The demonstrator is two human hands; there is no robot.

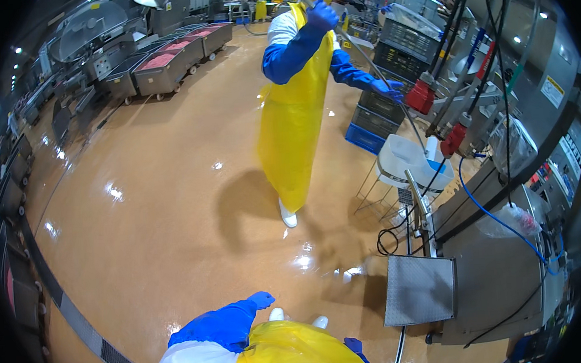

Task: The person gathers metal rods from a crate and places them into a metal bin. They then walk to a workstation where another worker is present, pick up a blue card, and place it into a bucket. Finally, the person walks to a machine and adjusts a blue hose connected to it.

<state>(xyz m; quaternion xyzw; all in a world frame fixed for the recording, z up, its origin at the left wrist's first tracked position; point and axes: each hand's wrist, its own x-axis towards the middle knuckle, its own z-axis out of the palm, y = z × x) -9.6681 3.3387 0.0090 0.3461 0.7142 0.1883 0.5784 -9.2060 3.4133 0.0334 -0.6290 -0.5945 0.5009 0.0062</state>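
My left hand (262, 300), in a blue glove under a blue sleeve cover, is held in front of my yellow apron (299, 352). Its fingers look loosely stretched out, and it holds nothing. Low at my other side is my right hand (353, 344), gloved in dark blue; its fingers are too hidden to make out. Neither hand touches any equipment. Ahead stands a co-worker in a yellow apron (298, 135), whose raised blue-gloved hand (322, 15) grips a long thin pole (365, 56). The co-worker's other hand (388, 89) is spread beside the pole.
To the right are a metal step platform (421, 289), a steel machine (490, 296), a white tub (401, 159) on a stand, stacked crates (376, 121) and hanging cables. Wheeled carts of pink meat (166, 68) line the far left. A drain channel (81, 320) crosses the wet floor.
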